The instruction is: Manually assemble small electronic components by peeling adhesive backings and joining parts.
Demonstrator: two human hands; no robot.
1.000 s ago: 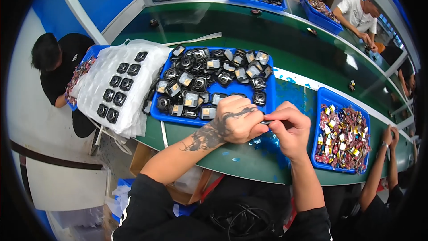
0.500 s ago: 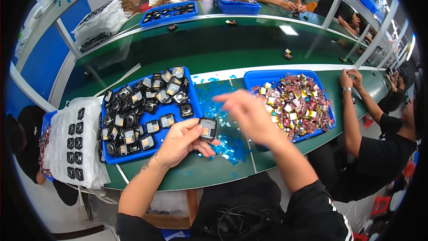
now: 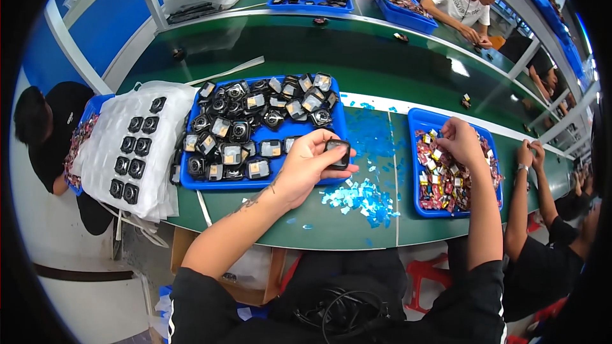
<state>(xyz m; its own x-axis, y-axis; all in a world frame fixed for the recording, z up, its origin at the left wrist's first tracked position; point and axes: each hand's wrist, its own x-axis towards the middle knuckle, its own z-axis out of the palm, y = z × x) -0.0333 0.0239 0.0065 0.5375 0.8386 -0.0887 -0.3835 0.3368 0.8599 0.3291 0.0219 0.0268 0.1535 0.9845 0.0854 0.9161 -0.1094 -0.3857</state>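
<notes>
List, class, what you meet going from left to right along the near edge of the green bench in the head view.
White bags of black parts → blue tray of black parts → left hand holding a black part → blue scraps → right hand over the blue tray of small colourful parts.

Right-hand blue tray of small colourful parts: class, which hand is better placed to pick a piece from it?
Right. The right hand is already over the blue tray, while the left hand holds a small black part.

A small black square part [image 3: 336,153] sits upright in the left hand [image 3: 310,165], above the tabletop's near edge, beside the blue tray [image 3: 340,129].
</notes>
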